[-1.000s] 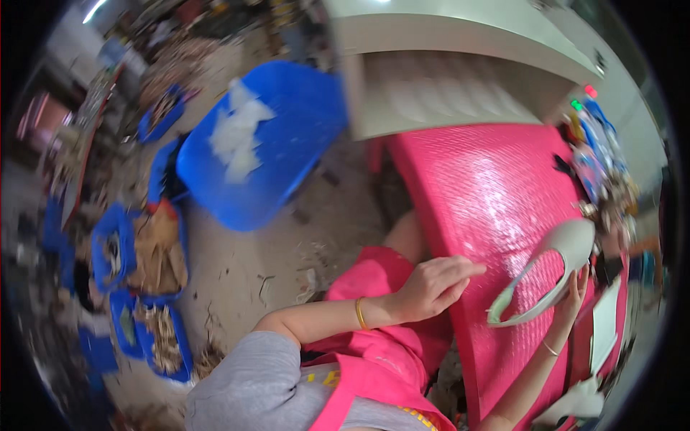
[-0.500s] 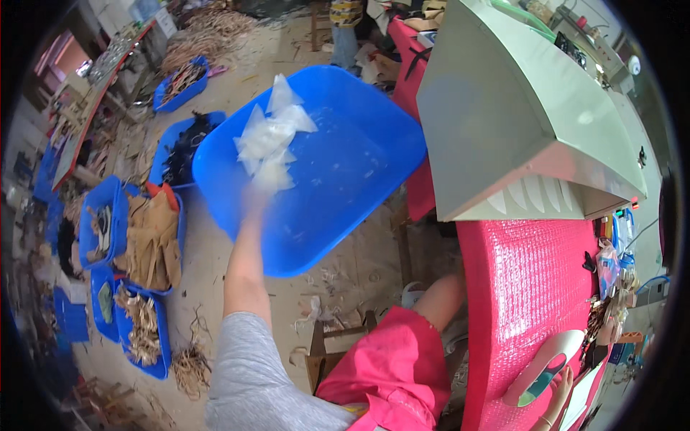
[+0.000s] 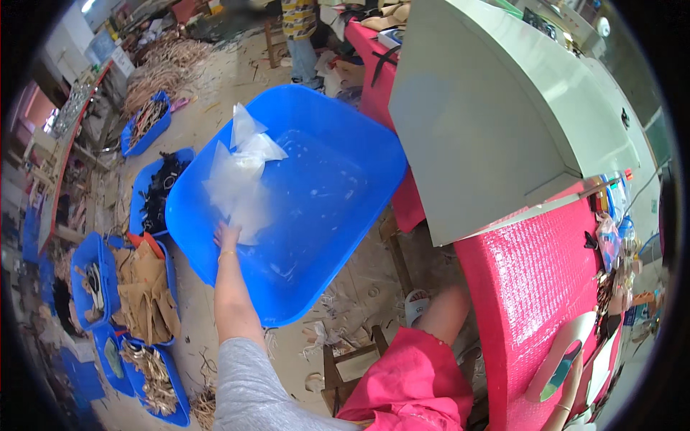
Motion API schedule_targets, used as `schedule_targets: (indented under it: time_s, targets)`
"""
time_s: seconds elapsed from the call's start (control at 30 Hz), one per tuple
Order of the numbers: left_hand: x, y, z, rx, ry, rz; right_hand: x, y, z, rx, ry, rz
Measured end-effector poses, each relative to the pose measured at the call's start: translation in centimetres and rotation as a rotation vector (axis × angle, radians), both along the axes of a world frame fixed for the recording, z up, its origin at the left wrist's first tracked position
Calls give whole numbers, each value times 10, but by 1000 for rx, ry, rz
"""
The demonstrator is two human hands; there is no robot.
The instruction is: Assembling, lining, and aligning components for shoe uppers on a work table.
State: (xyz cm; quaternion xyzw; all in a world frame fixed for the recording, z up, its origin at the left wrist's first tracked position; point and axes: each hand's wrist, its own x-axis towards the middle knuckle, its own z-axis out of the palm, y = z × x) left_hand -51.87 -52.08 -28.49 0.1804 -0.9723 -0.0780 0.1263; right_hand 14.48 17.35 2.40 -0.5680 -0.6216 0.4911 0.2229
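Observation:
My left hand [image 3: 228, 235] reaches over the near left side of a large blue plastic tub [image 3: 338, 215], fingers apart. Just beyond the fingertips, thin whitish translucent pieces [image 3: 248, 161], some triangular, lie in a loose cluster; the nearest are blurred. At the lower right, my right hand [image 3: 573, 384] is partly cut off by the dark rim. Its fingers are against a white curved band [image 3: 550, 359] with a green and teal inner area, above a pink-covered table [image 3: 532, 280]; the band partly hides the grip.
A big pale grey-green hood [image 3: 489, 129] stands on the table, close to the tub's right side. Blue bins of brown pieces [image 3: 147, 294] and black scraps [image 3: 165, 190] line the left. A wooden stool [image 3: 352, 359] is near my knees. Someone in jeans [image 3: 304, 57] stands at the back.
My left hand has drawn back slightly toward the tub's near left rim, off the translucent pieces. The view has shifted; my right hand and the white band sit slightly higher against the table.

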Motion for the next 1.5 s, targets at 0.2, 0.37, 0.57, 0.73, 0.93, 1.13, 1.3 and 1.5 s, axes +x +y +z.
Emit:
schedule_targets:
  time_s: [0.2,0.37,0.57,0.73,0.93,1.13,1.3,1.5]
  targets:
    - [-1,17,60,1164,-461,138,-34,-5,-9,-32,178,-5]
    - [63,75,203,1842,-162,-289,-41,0,-1,-85,131,118]
    - [214,120,356,1913,-22,-880,-28,10,-14,81,491,125]
    - [316,162,412,2246,-78,-1196,-75,-49,21,838,-4,344]
    - [383,257,487,2112,-698,-1754,-100,-192,148,765,296,994]
    - [480,381,571,2133,-1113,-1744,-39,-153,170,356,770,555]
    - [527,497,573,1917,-1012,-1994,63,-90,158,408,765,324]
    - [511,548,483,1240,-1263,-1960,128,13,132,177,402,407]
